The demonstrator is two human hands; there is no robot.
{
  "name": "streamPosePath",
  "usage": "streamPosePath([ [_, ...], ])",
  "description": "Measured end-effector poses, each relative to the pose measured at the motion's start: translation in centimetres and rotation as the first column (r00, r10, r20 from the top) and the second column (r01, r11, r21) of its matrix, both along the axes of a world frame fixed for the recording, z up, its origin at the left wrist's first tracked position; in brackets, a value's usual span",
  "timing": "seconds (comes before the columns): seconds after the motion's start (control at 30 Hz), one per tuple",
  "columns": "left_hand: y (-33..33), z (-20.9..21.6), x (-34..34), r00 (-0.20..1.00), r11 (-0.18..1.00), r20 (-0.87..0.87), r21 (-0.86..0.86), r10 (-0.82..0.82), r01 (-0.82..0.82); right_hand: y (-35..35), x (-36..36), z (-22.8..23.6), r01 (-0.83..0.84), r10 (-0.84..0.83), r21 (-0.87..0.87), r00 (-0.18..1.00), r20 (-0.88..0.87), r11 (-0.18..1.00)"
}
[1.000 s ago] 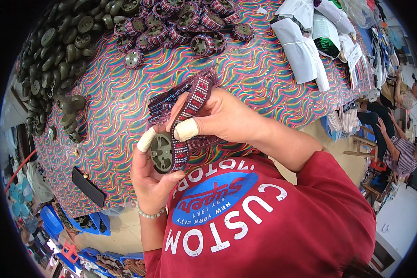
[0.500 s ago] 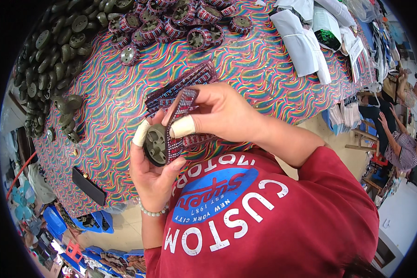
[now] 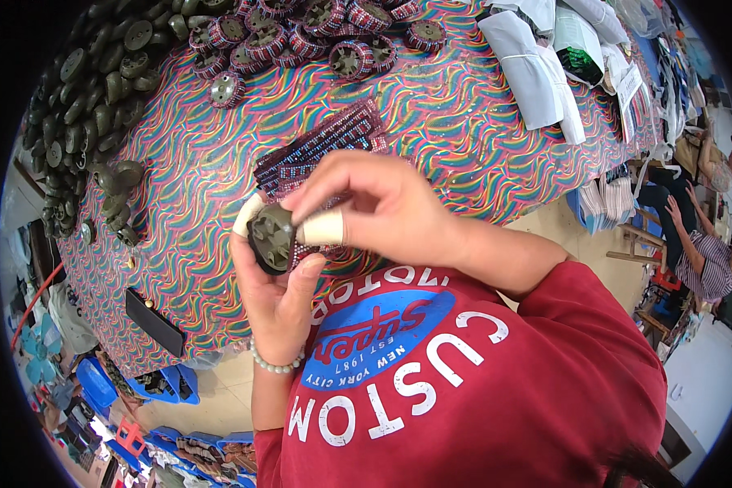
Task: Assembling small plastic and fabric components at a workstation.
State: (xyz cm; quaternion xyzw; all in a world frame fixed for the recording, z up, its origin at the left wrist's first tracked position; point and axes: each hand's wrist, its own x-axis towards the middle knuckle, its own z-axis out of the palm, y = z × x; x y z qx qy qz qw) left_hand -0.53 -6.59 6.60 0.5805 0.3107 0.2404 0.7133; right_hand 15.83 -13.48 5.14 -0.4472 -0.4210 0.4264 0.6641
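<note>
My left hand (image 3: 275, 313) grips a dark olive plastic wheel (image 3: 270, 242) with a spoked face, its fingers and thumb around the rim. Pale tape wraps one of its fingertips. My right hand (image 3: 378, 199), slightly blurred, is closed at the wheel's right side with a taped thumb. It pinches a beaded strip (image 3: 303, 253), which shows between the wheel and my left thumb; the strip's upper part is hidden by my fingers. Just beyond my hands, several flat beaded strips (image 3: 325, 145) in dark red and blue lie on the table.
Bead-covered wheels (image 3: 350, 59) are piled at the far side. A big heap of bare olive wheels (image 3: 73, 106) fills the far left. White wrapped bundles (image 3: 522, 69) lie at far right, and a black flat case (image 3: 154, 323) near the left edge. People sit beyond the table on the right.
My right hand has shifted left over the wheel's top edge. The strip end that stood up from the wheel is now covered by my fingers, and more of the wheel's face shows.
</note>
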Motion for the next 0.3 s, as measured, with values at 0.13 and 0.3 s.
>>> streamPosePath([
  [0.13,0.5,-0.5,-0.4,0.997,0.996,-0.019,0.055,-0.071,0.072,0.7,1.3,0.0,-0.221,0.136,-0.173,0.905,-0.404,0.960],
  [0.3,1.4,-0.8,-1.1,0.967,0.965,-0.055,0.064,-0.250,0.253,1.3,2.7,0.4,-0.444,0.300,-0.253,0.839,-0.454,0.859],
])
